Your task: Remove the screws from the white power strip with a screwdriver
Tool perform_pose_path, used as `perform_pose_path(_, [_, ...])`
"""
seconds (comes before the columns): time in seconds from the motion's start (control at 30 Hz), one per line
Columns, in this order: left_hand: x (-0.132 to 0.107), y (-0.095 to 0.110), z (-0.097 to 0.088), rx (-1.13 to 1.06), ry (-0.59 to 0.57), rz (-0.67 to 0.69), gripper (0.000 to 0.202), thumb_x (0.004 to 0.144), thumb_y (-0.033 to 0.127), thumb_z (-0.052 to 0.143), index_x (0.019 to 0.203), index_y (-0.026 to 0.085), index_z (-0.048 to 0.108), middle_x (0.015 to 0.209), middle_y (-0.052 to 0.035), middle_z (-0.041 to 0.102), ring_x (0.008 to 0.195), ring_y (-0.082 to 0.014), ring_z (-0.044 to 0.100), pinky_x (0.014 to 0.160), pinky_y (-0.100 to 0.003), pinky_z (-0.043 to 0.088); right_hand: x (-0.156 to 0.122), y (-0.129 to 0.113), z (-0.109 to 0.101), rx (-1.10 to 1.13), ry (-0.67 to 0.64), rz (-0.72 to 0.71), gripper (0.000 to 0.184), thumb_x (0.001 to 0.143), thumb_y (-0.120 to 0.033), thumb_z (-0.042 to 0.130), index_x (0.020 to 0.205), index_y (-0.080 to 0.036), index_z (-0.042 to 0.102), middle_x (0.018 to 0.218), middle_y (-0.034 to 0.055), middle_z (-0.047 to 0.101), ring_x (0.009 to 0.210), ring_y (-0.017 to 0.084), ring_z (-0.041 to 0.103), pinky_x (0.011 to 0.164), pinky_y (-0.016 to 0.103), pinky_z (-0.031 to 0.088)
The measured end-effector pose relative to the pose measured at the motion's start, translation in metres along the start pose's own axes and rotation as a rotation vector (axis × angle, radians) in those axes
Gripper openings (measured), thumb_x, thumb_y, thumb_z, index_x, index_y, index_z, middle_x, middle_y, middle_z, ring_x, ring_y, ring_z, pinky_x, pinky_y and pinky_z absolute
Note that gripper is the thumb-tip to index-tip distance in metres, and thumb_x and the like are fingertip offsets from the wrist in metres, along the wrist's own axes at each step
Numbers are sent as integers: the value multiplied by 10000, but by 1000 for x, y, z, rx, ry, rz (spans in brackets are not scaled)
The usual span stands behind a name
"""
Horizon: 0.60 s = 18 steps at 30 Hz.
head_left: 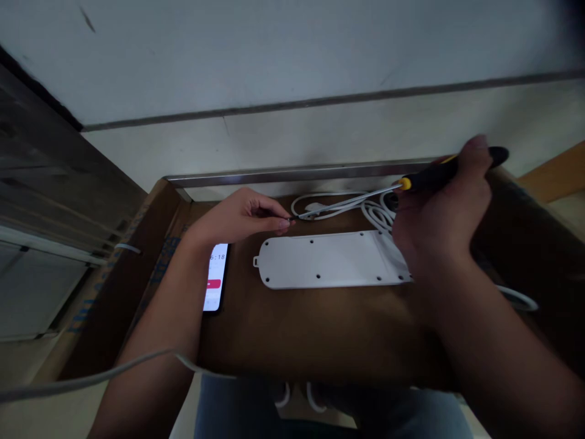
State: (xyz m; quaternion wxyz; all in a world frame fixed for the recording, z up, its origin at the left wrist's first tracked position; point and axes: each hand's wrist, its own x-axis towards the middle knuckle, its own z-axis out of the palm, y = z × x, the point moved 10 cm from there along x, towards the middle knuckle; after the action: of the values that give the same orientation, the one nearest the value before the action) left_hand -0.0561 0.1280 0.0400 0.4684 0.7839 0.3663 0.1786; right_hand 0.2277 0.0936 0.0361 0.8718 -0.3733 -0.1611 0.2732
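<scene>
My right hand (450, 204) is wrapped round the black and yellow handle of a long screwdriver (350, 200). Its shaft slants left and slightly down to my left hand (249, 216). Thumb and forefinger of that hand pinch what looks like a small screw (289, 219) at the dark tip; it is too small to see clearly. Below both hands lies a white power strip (338, 262), underside up, with several dark screw holes along its edges. Its right end is hidden behind my right wrist. Its white cord (377, 213) is coiled behind it.
Everything lies on a brown cardboard surface (292, 335) with raised side flaps. A phone (214, 286) with a lit screen is partly under my left forearm. Behind runs a metal edge (292, 175) along a pale wall. A cable (91, 379) crosses in front of my left forearm.
</scene>
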Motion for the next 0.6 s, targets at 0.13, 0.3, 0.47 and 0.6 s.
perform_pose_path(0.13, [1, 0, -5, 67, 53, -4, 286, 876, 447, 799, 982, 189, 864, 904, -42, 842, 873, -183, 766, 798, -274, 601, -1, -1, 3, 3, -35, -36, 363, 1098, -371, 480, 772, -215, 442, 636, -85, 383, 487, 50, 493, 458, 200, 516])
perform_pose_path(0.3, [1, 2, -16, 184, 184, 44, 297, 885, 461, 796, 939, 176, 862, 877, -50, 833, 826, -176, 734, 738, -264, 544, -5, 1, 6, -75, -100, -45, 357, 1096, -400, 506, 808, -191, 527, 612, -73, 507, 456, 64, 497, 405, 208, 459])
perform_pose_path(0.47, [0, 0, -21, 208, 265, 73, 306, 874, 472, 816, 930, 174, 859, 888, -59, 834, 818, -181, 724, 721, -271, 522, -7, 4, 3, -152, -98, -13, 394, 1051, -434, 576, 747, -187, 534, 568, -59, 521, 444, 66, 475, 394, 202, 449])
perform_pose_path(0.6, [0, 1, -19, 200, 252, 77, 323, 874, 493, 821, 940, 179, 857, 918, -62, 837, 858, -191, 736, 752, -277, 541, -6, 5, 3, -184, -76, 33, 386, 1055, -421, 560, 748, -190, 530, 559, -61, 520, 415, 66, 454, 370, 191, 430])
